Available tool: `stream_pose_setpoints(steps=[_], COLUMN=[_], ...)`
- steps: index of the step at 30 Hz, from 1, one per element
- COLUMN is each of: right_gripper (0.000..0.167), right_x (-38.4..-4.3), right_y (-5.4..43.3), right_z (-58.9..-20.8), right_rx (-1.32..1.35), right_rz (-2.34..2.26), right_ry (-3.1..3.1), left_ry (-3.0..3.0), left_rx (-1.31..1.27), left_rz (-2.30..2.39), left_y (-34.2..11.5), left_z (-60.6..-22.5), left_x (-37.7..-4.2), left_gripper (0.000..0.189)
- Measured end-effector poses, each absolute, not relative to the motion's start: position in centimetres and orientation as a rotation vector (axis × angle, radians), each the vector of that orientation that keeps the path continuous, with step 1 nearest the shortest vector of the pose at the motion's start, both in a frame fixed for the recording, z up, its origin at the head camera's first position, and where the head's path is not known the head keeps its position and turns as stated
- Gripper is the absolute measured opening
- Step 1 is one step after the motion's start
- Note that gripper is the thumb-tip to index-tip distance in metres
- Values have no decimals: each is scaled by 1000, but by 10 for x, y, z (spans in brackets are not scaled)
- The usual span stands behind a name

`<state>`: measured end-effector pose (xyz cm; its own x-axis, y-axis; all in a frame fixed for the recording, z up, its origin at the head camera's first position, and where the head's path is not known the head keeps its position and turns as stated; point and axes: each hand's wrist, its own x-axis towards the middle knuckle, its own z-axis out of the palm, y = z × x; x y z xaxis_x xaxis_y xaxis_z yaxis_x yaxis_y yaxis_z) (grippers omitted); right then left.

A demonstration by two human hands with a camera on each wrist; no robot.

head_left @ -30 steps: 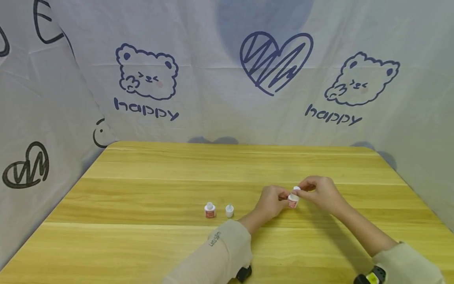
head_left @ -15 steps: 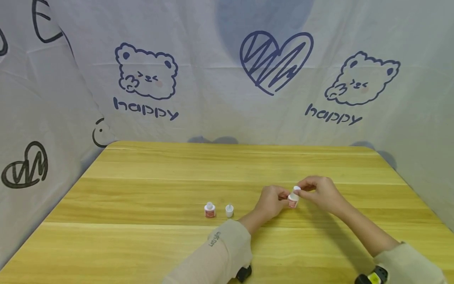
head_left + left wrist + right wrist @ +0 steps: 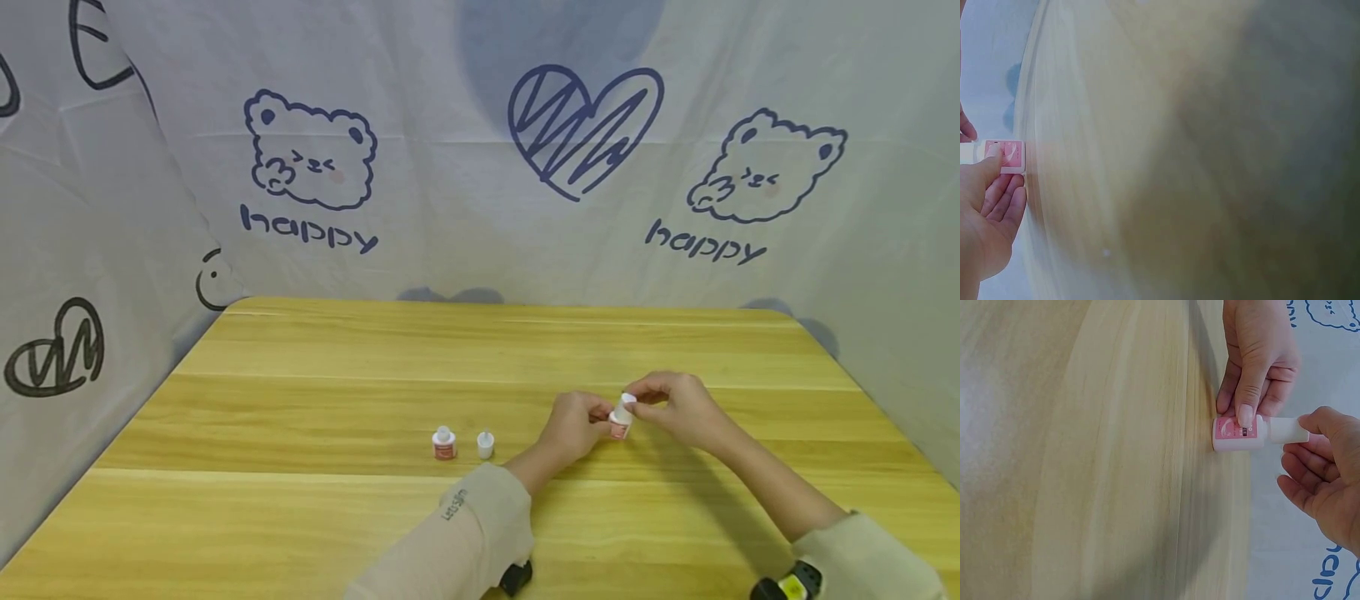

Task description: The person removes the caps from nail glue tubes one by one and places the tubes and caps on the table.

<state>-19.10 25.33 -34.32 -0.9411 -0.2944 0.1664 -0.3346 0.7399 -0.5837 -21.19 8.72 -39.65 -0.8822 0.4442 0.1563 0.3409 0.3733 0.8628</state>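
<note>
My left hand (image 3: 573, 429) grips a small white bottle (image 3: 1238, 442) with a pink label, its thumb pressed on the label in the right wrist view. Thumb and fingers of my right hand (image 3: 678, 408) pinch the white cap (image 3: 1288, 430) at the bottle's neck. Cap and bottle are in line; whether the cap is screwed tight I cannot tell. In the head view the bottle tilts slightly to the right, just over the table. To the left, a second small bottle (image 3: 444, 447) stands upright with its nozzle bare. Beside it rests a white cap (image 3: 485, 447), with a thin tip pointing up.
The wood-grain table (image 3: 337, 358) reaches back to a white cloth backdrop (image 3: 450, 167) with drawn bears and a heart. Another cloth side hangs at the left. Both forearms wear beige sleeves, with black devices near the cuffs.
The fingers of my right hand shift slightly at the cap. My left hand, the bottle it grips, and the second bottle with its loose cap stay in place.
</note>
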Motion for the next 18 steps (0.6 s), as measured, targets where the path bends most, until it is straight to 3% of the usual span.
stream_pose_setpoints(steps=[12, 18], right_gripper=[19, 13], right_x=[-192, -193], right_y=[251, 249], right_z=[-350, -355], right_rx=[472, 396], right_rz=[965, 917], right_ry=[-2791, -2761], left_ry=[2503, 2479], left_rx=[721, 725], left_rz=[1567, 1598], left_y=[88, 87], left_z=[-397, -397], left_x=[-211, -211], left_gripper=[16, 17])
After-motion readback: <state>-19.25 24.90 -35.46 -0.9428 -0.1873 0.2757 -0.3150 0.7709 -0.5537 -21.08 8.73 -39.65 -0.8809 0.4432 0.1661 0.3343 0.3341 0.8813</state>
